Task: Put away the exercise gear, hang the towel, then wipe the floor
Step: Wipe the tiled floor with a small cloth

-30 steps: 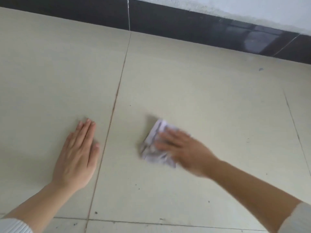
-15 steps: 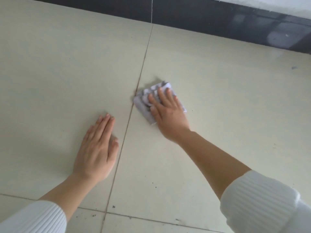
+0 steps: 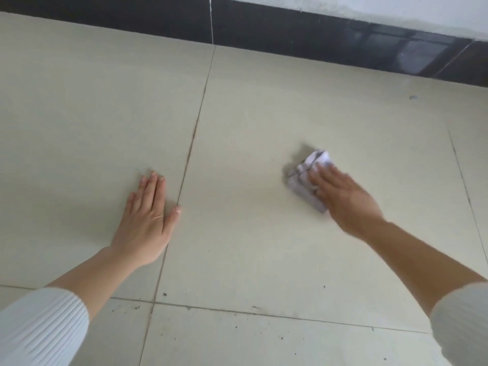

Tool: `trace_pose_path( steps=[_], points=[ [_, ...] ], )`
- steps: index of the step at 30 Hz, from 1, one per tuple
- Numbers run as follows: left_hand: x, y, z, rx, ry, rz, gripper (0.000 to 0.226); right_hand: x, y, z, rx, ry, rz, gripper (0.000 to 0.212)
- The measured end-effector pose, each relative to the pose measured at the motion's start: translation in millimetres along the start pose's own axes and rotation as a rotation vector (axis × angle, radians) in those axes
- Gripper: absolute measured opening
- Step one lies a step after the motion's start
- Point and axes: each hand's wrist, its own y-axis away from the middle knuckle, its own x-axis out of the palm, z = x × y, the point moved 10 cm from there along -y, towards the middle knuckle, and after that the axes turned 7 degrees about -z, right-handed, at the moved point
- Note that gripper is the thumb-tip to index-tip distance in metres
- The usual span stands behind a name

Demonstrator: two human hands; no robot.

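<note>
— Where is the wiping wad?

— The crumpled pale wad lies on the cream tile floor. It is on the tile to the right of the long grout line and well apart from that line. I cannot tell whether it is cloth or paper.

— And the right grip?

— The right grip lies on top of the wad with its fingers stretched flat and apart, pressing it to the floor rather than curling round it. The far corner of the wad sticks out past the fingertips. The hand is blurred, so I cannot make out the thumb.

— The left one?

— The left grip is spread palm-down on the neighbouring tile with its fingers straight, and it holds nothing. Its thumb tip touches the grout line.

— Anything else?

— A white ribbed sleeve covers the left forearm, and another white sleeve covers the right. A dark glossy skirting runs along the far edge of the floor under a white wall. Small dark specks dot the near tiles.
</note>
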Motion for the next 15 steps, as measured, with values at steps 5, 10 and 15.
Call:
trace_pose_path(
  steps=[5,10,15],
  points=[
    [6.3,20.3,-11.8,0.021,-0.007,0.099,0.088,5.8,-9.5,1.5,0.511,-0.131,0.02,0.047],
    [6.9,30.2,-16.4,0.011,0.0,0.12,0.074,18.4,60.9,146.8,0.011,-0.224,0.021,0.05],
    [7.2,32.2,-19.4,-0.001,0.043,0.105,0.072,32.3,176.9,236.5,-0.584,-0.183,0.237,0.048]
  ],
)
